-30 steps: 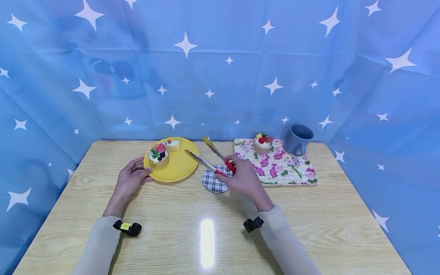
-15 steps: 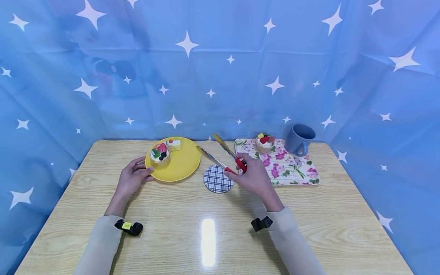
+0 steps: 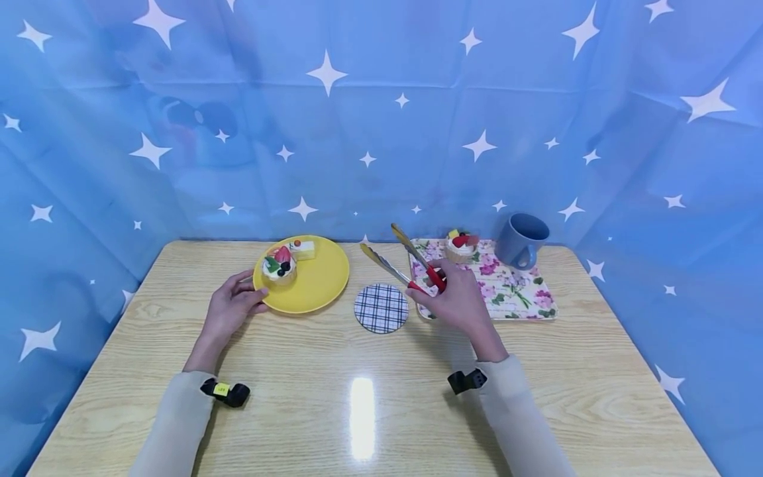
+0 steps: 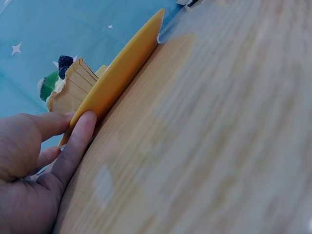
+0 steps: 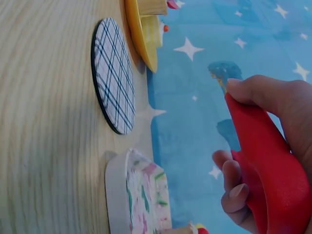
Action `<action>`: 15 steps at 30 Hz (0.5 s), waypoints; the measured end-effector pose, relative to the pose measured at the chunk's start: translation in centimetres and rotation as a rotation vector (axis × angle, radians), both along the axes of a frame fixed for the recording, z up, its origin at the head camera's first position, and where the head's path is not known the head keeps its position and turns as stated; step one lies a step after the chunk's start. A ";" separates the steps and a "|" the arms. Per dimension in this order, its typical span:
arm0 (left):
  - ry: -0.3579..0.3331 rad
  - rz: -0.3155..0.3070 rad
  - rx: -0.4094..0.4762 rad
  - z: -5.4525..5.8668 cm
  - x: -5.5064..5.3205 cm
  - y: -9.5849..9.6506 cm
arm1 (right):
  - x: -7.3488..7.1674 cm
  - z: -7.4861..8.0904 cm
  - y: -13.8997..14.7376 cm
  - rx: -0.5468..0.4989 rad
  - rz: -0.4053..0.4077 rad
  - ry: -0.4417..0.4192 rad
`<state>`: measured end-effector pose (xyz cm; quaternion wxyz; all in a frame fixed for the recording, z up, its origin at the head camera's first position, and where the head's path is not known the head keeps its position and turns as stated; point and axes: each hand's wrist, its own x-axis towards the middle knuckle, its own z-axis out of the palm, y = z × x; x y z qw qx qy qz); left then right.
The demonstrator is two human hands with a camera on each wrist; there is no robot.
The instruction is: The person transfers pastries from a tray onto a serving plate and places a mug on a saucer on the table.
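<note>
My left hand [image 3: 231, 307] pinches the near-left rim of a yellow plate [image 3: 322, 281], which lies on the table. On that plate sit a fruit-topped cupcake [image 3: 279, 268] and a small cake slice [image 3: 305, 250]. In the left wrist view, thumb and fingers close over the edge of the plate [image 4: 114, 78]. My right hand [image 3: 457, 299] grips food tongs [image 3: 385, 264] by their red handles, seen close in the right wrist view as a red handle [image 5: 258, 151]. The tongs are raised with their tips spread apart and nothing between them, near the left edge of a floral tray [image 3: 518, 306].
A second fruit cupcake [image 3: 460, 250] stands at the back of the tray, beside a blue mug [image 3: 516, 242]. Between plate and tray lies a round plaid coaster [image 3: 381, 308]. A blue star-patterned curtain [image 3: 363, 132] hangs behind the wooden table [image 3: 286, 397].
My right hand has carried the tongs rightward, from over the coaster to the tray's left edge. The left hand stays on the plate; the view shifts slightly.
</note>
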<state>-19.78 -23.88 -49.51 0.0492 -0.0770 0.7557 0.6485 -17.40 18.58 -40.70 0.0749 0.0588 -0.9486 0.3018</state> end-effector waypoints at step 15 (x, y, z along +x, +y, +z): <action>-0.005 -0.006 -0.006 -0.1 -0.2 -0.1 | -0.5 0.1 2.1 -0.027 -0.049 -0.013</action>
